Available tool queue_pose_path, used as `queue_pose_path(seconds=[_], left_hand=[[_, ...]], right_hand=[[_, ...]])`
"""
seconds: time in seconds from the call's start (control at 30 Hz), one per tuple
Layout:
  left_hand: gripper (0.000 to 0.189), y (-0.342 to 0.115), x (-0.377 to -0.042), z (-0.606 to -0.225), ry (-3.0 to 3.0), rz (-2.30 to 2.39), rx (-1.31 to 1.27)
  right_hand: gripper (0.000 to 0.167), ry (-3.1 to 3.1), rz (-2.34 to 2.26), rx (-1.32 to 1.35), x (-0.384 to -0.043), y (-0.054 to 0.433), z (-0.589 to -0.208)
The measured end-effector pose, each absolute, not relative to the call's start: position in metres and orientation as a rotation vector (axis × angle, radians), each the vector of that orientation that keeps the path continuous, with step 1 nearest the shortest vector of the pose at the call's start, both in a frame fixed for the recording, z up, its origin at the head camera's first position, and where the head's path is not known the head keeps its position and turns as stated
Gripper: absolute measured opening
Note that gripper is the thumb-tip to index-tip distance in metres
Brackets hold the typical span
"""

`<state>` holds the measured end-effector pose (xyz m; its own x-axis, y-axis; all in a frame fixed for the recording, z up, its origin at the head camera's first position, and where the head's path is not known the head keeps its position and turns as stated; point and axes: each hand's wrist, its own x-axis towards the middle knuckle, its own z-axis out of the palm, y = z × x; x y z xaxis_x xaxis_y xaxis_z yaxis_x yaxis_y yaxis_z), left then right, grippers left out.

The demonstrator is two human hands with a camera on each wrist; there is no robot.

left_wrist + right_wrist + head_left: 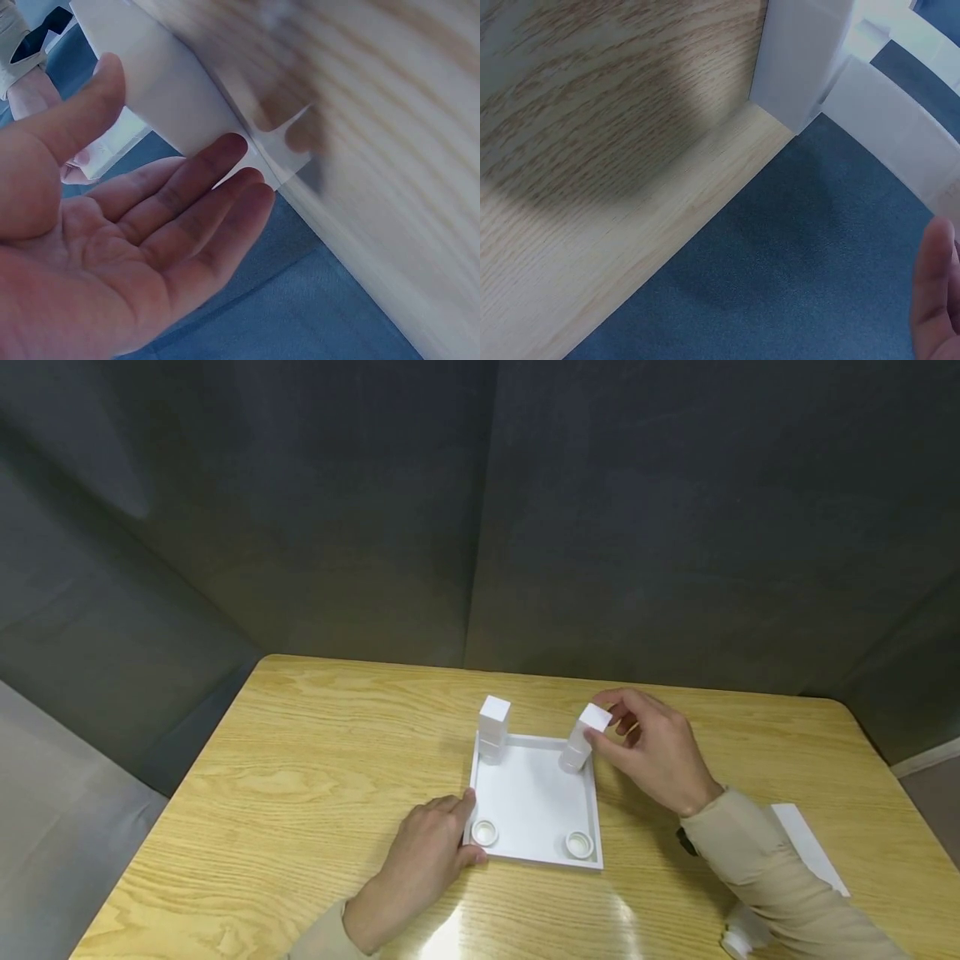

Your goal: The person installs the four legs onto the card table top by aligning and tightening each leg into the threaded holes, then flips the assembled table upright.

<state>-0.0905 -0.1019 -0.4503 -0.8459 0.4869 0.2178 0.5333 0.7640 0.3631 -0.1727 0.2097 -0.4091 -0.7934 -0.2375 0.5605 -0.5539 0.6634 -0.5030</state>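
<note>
The far right post [578, 742] stands at the far right corner of the white tray [536, 802], just to the left of your right hand [662, 758]. That hand is the nearer one, and its grip pinches the post near the top, thumb and fingers on it. The post's long way goes up, with its top leaning to the right in the head view; you cannot tell if the lean is real. On its side, the right wrist view shows a faint mark, maybe "12", too dim to be sure. Your left hand [429, 842] holds the tray's near left corner by two sides. The other post [492, 727] stands up at the far left corner. A left ring [485, 833] and a right ring [579, 845] sit in the near corners. Under it all is the table [315, 793].
</note>
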Motion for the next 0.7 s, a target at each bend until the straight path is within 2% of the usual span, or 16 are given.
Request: queue_pose_path(seconds=[0.37,0.7], left_hand=[[0.079,-0.1017,-0.0908,-0.4501,-2.828,-0.661,-0.839],[0.079,-0.1017,-0.0906,-0.449,-2.868,-0.645,-0.818]], right_hand=[[0.045,-2.434,0.879,0.724,-0.1737,0.2102,-0.4063],[0.041,-2.481,0.97,0.691,-0.1717,0.2126,-0.4041]])
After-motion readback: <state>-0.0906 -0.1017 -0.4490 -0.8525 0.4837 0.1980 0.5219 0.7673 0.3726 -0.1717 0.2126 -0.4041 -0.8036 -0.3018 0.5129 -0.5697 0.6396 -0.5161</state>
